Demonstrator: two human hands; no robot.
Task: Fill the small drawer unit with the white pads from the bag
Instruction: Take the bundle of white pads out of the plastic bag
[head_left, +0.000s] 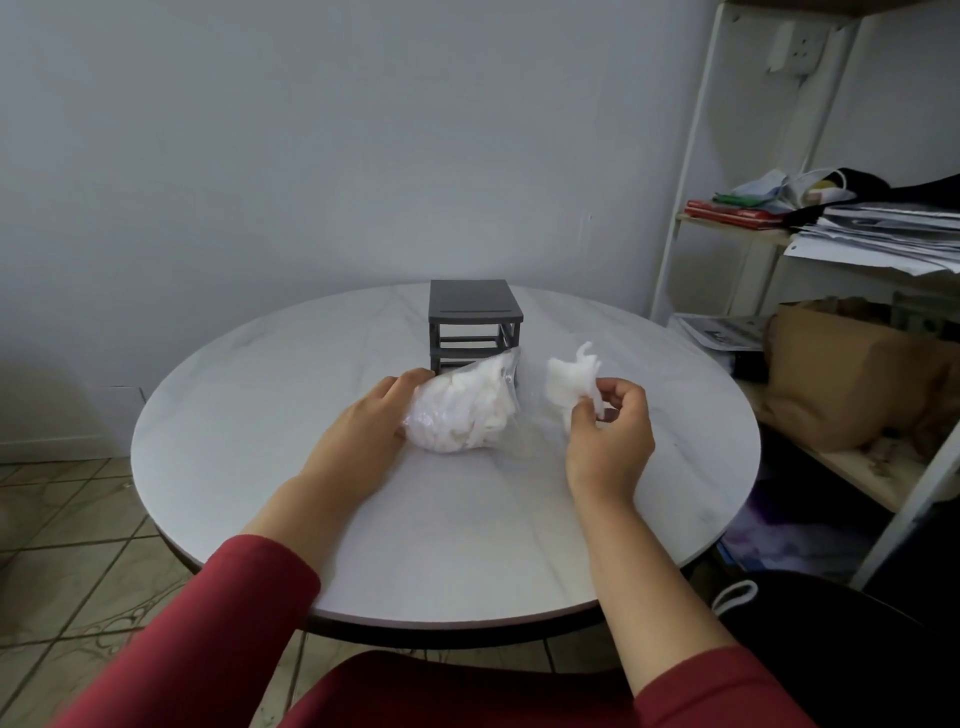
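On the counter (260, 441), your left hand (363, 421) grips the bag (462, 410); your right hand (608, 426) pinches white pads (569, 382) before the drawer unit (474, 317).

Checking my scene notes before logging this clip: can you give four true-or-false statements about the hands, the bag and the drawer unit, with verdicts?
1. The right hand pinches a bunch of white pads. True.
2. The clear plastic bag is empty. False: it is stuffed with pads.
3. The dark grey plastic drawer unit stands on the floor. False: it stands on the round white table.
4. The left hand holds the bag. True.
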